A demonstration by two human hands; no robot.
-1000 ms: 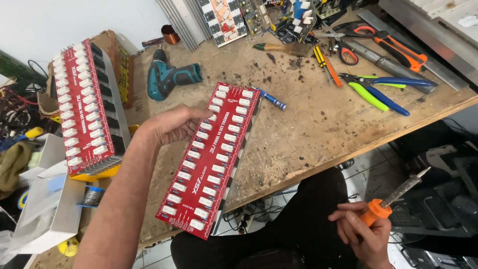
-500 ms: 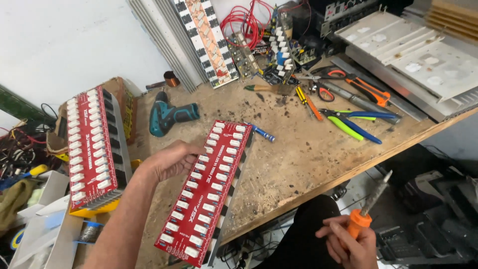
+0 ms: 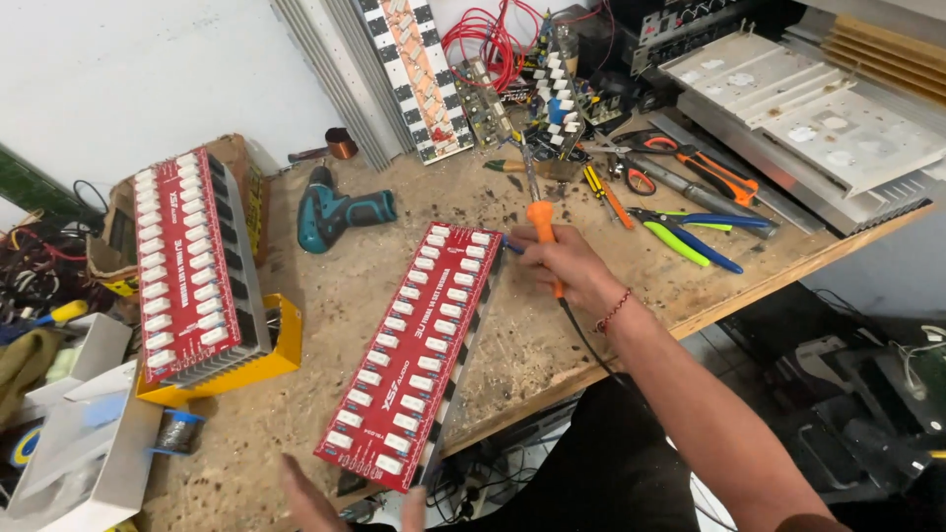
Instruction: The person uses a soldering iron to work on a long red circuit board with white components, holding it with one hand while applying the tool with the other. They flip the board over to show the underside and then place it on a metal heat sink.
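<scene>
A long red circuit board [image 3: 414,353] with rows of white parts lies slantwise on the wooden bench [image 3: 552,345], its near end over the front edge. My right hand [image 3: 564,268] grips an orange-handled soldering iron [image 3: 541,229] beside the board's far right corner, tip pointing away, its black cord trailing along my forearm. My left hand [image 3: 310,498] hovers low at the bottom edge, fingers spread, holding nothing, just short of the board's near end.
A second red board [image 3: 182,264] on a heatsink rests on a yellow box [image 3: 281,340] at left. A teal drill [image 3: 340,212], pliers [image 3: 690,232], screwdrivers and cutters lie behind. Grey metal panels [image 3: 808,118] sit at right, white boxes [image 3: 74,443] at lower left.
My right hand rose from my lap with the soldering iron to the board's far corner. My left hand left the board and dropped to the near edge. The view tilted upward.
</scene>
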